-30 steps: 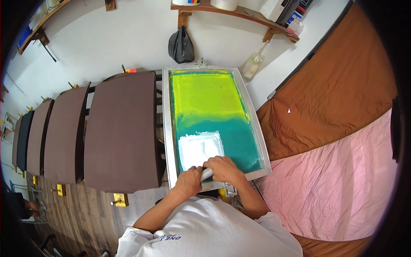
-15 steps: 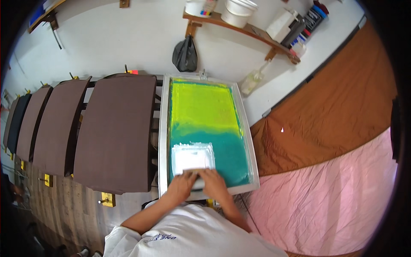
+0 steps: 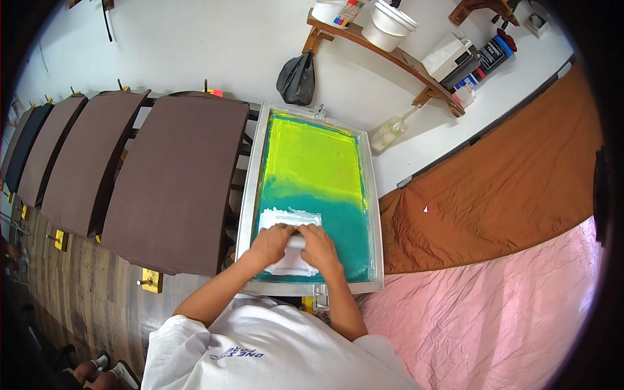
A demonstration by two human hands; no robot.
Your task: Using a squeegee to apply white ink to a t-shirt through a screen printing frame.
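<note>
Head view: both of the person's hands meet at one pale bar (image 3: 296, 242), likely a squeegee handle; the grip of the left hand (image 3: 270, 246) and that of the right hand (image 3: 316, 247) are each closed over it, fingers curled across the top, the two set close together; the paired hold probably keeps the bar level and spreads the push evenly, though its working edge is hidden from sight. The bar lies over the near left part of a framed screen, within a patch of white ink (image 3: 289, 218); the frame (image 3: 374, 214) runs lengthwise away from the person, perhaps so that its whole length can be reached from the near end; a metal fitting (image 3: 319, 112) at the far end and a metal bracket (image 3: 320, 298) at the near end seem there to hold the frame steady. The mesh (image 3: 348, 244) looks teal in its near half, with a yellow-green area (image 3: 315, 156) filling most of the far half, and a blurred border between them; the white patch is roughly rectangular, thicker and ragged along its far edge; to the left stand brown cloth-covered boards (image 3: 175, 182) in a row, presumably spaced so that each can be reached separately.
</note>
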